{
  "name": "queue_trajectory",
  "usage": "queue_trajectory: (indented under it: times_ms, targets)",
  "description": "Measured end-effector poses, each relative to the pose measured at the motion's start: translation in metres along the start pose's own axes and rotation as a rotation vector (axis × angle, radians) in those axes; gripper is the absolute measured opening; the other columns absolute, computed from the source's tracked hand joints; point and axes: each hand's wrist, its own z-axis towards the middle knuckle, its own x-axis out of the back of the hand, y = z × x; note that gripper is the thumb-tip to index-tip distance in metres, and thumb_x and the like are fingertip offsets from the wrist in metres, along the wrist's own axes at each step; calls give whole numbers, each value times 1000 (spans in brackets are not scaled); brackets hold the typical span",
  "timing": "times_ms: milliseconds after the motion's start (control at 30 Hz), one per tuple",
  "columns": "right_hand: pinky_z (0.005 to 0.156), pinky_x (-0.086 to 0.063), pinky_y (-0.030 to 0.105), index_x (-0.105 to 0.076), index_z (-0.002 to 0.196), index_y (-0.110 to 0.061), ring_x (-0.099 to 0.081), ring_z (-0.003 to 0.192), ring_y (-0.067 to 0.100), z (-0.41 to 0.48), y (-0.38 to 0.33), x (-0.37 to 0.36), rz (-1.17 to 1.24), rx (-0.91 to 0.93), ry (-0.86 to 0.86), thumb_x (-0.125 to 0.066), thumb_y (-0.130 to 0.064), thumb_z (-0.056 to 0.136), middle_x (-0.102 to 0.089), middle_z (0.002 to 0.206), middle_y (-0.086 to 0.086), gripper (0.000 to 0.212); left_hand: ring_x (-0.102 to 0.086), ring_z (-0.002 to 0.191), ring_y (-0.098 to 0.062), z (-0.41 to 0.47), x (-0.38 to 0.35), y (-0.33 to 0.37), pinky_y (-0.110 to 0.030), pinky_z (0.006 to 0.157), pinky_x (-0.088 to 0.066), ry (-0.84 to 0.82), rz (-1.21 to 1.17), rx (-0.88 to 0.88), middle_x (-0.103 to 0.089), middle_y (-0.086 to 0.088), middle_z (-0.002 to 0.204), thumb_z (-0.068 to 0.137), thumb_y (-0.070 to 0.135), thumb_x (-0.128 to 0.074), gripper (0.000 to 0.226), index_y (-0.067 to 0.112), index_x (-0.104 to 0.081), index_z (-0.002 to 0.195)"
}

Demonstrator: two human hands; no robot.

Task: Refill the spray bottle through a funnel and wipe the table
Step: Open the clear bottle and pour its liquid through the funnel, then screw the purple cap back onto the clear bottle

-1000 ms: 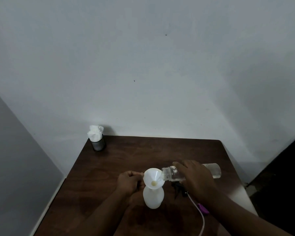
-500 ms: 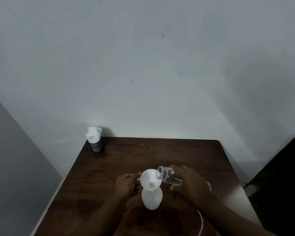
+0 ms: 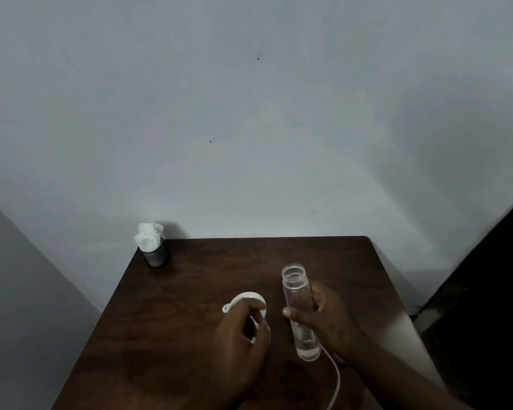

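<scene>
Now the right hand [image 3: 323, 318] is wrapped around an upright clear plastic bottle [image 3: 299, 312], open mouth up, its base at the dark wooden table [image 3: 190, 291]. Just left of it, the left hand [image 3: 240, 329] curls over a white plastic funnel [image 3: 246, 301], covering most of what stands beneath. Far beyond that hand, at the table's back corner, stands a dark cup of white tissues [image 3: 153, 247]. Beneath the right wrist trails a thin white tube [image 3: 335, 377].

The right hand [image 3: 326, 316] holds a clear bottle [image 3: 300, 312] standing up, its top open. The left hand [image 3: 240, 329] grips the white funnel [image 3: 245, 300]. A cup of tissues [image 3: 154, 247] sits at the far corner of the brown table [image 3: 205, 276].
</scene>
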Motion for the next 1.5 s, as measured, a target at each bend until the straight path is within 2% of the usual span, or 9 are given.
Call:
queue_trajectory:
  times_ms: [500, 700, 800, 867, 967, 1100, 1267, 1400, 1500]
  targets:
    - [90, -59, 42, -69, 111, -28, -73, 101, 14, -30, 34, 33, 132, -86, -70, -95, -35, 62, -77, 109, -4, 56, -64, 97, 6, -20, -96, 8, -5, 82, -49, -291, -26, 164, -67, 16, 108, 87, 5, -76, 56, 44, -50, 118]
    - [85, -59, 32, -74, 117, -17, -73, 104, 26, -15, 68, 76, 195, -55, -115, -81, -19, 84, -77, 109, 5, 34, -68, 106, 8, -39, -112, -2, -24, 90, -56, -221, -83, 265, -73, 25, 113, 85, 36, -80, 45, 50, -61, 123]
    - [77, -52, 22, -76, 93, -29, -72, 90, 13, -1, 111, 102, -148, -81, 81, -73, -18, 91, -78, 92, -4, 11, -69, 105, 7, -48, -109, -12, -28, 88, -58, -225, -72, 280, -73, 25, 115, 76, 41, -85, 55, 53, -58, 123]
    - [81, -48, 18, -73, 100, -28, -69, 96, 14, 3, 140, 110, -454, -127, 17, -71, -22, 92, -74, 102, -4, 10, -69, 106, 7, -54, -109, -17, -25, 89, -58, -222, -43, 273, -73, 26, 116, 75, 33, -89, 59, 53, -59, 121]
    - [103, -38, 19, -56, 137, -27, -54, 125, 12, 5, 164, 107, -765, -149, -259, -69, -37, 91, -57, 140, -4, 49, -68, 107, 10, -59, -110, -23, -17, 88, -55, -207, 8, 267, -72, 29, 116, 73, 21, -93, 61, 49, -62, 119]
    - [112, -36, 33, -32, 153, -37, -37, 140, 18, 10, 172, 89, -946, -53, -429, -70, -54, 81, -37, 154, -4, 83, -69, 110, 6, -64, -114, -28, -15, 89, -57, -186, 5, 284, -74, 25, 119, 74, 15, -93, 63, 39, -64, 124]
    - [100, -44, 35, -51, 136, -29, -47, 125, 21, 11, 175, 70, -1101, 53, -410, -67, -40, 88, -47, 140, 1, 52, -69, 113, 3, -68, -116, -27, -29, 94, -57, -189, -9, 284, -73, 20, 123, 77, 27, -92, 61, 39, -63, 129]
    - [102, -41, 28, -55, 130, -29, -51, 122, 16, 10, 173, 78, -940, 9, -295, -70, -43, 85, -54, 132, -5, 49, -70, 113, 1, -67, -117, -22, -29, 92, -58, -179, -29, 270, -74, 18, 122, 79, 33, -88, 57, 44, -61, 129]
    - [88, -51, 28, -57, 103, -39, -60, 99, 7, 5, 152, 87, -526, -103, -146, -81, -40, 77, -61, 105, -13, 35, -68, 113, 5, -65, -116, -17, -18, 88, -58, -169, -35, 235, -72, 22, 124, 80, 31, -87, 59, 49, -59, 128]
